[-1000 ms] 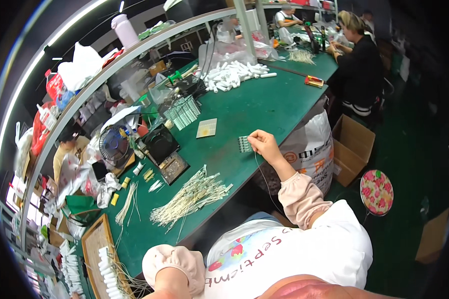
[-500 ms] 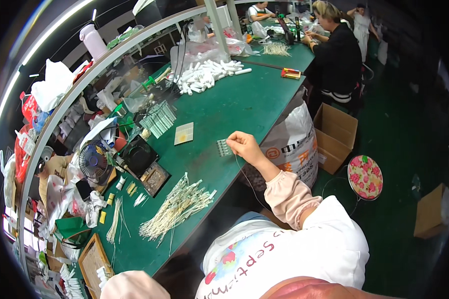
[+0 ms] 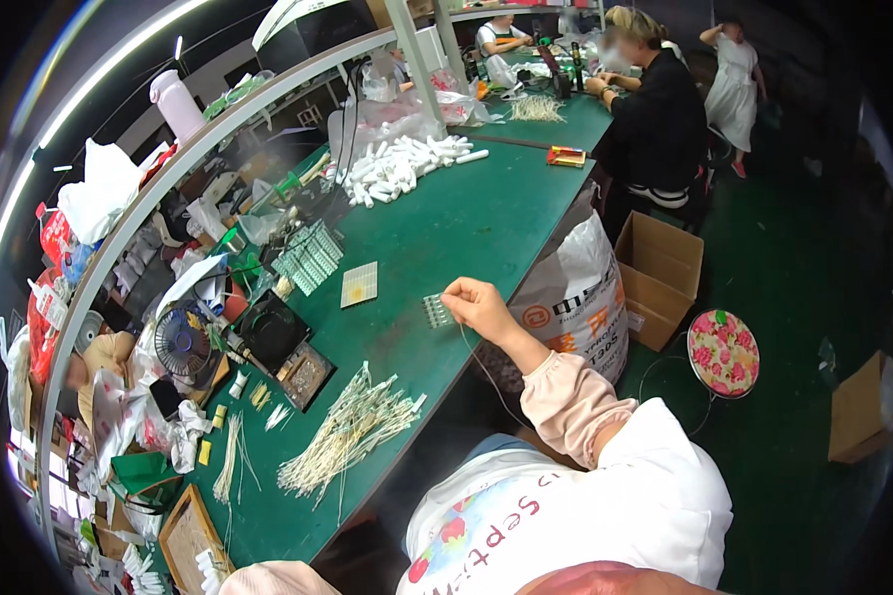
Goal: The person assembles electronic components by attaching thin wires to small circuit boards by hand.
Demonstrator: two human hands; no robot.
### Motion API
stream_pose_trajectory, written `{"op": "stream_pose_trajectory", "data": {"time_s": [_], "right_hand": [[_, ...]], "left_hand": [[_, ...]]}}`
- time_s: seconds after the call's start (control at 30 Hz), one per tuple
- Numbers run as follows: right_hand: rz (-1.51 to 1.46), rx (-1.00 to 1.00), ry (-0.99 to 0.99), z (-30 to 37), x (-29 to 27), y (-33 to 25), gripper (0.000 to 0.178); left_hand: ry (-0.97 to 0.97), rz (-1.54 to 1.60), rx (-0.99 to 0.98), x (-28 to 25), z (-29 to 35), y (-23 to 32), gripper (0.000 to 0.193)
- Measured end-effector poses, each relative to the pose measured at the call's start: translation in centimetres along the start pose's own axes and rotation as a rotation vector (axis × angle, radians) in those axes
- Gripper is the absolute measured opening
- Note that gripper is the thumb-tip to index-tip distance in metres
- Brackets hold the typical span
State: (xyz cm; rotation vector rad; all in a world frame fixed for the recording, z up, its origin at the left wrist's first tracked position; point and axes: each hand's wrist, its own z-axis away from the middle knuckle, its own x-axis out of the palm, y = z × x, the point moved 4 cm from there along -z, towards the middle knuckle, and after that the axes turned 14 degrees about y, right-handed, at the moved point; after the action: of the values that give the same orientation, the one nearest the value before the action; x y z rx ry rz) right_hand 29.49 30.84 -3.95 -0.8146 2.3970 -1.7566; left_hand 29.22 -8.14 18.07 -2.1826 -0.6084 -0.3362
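Note:
My right hand [image 3: 478, 305] is closed in a pinch at the edge of a small panel of circuit boards [image 3: 436, 310] near the bench's front edge. A thin pale wire [image 3: 487, 375] hangs from that hand down past the edge. Only the sleeve [image 3: 283, 578] of my left arm shows at the lower border; the left hand is out of view. Left of the right hand, a pale square panel [image 3: 359, 285] lies on the green bench [image 3: 407, 233]. Nearer to me spreads a large bundle of pale wires [image 3: 342, 436].
White tubes [image 3: 397, 171] are heaped farther up the bench. At the left stand a small fan [image 3: 186, 342], a black fan unit [image 3: 271, 327] and a greenish board stack [image 3: 310, 258]. A full white sack [image 3: 590, 288], an open carton [image 3: 662, 278] and a flowered stool [image 3: 722, 354] stand right. A co-worker [image 3: 660, 114] sits beyond.
The view has shifted slightly. My right hand stays at the small panel, with little visible movement. At the far right, the person in white stands more fully in view.

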Motion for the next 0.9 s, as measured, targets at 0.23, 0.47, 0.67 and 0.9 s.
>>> {"op": "stream_pose_trajectory", "data": {"time_s": [0.23, 0.47, 0.67, 0.9], "right_hand": [[-0.051, 0.01, -0.008, -0.2, 0.0, -0.1, 0.01], [0.002, 0.032, -0.005, -0.3, -0.5, 0.0, 0.01], [-0.061, 0.033, -0.034, -0.3, 0.1, 0.6, 0.011], [-0.001, 0.01, -0.011, -0.1, -0.1, 0.0, 0.01]], "left_hand": [[0.024, 0.022, -0.033, 0.5, 0.9, -0.7, 0.055], [0.036, 0.028, -0.105, 0.6, 0.8, -0.9, 0.055], [0.103, 0.026, -0.135, 0.1, 1.4, -0.8, 0.056], [0.11, 0.024, -0.138, -0.2, 1.0, -0.6, 0.056]]}}
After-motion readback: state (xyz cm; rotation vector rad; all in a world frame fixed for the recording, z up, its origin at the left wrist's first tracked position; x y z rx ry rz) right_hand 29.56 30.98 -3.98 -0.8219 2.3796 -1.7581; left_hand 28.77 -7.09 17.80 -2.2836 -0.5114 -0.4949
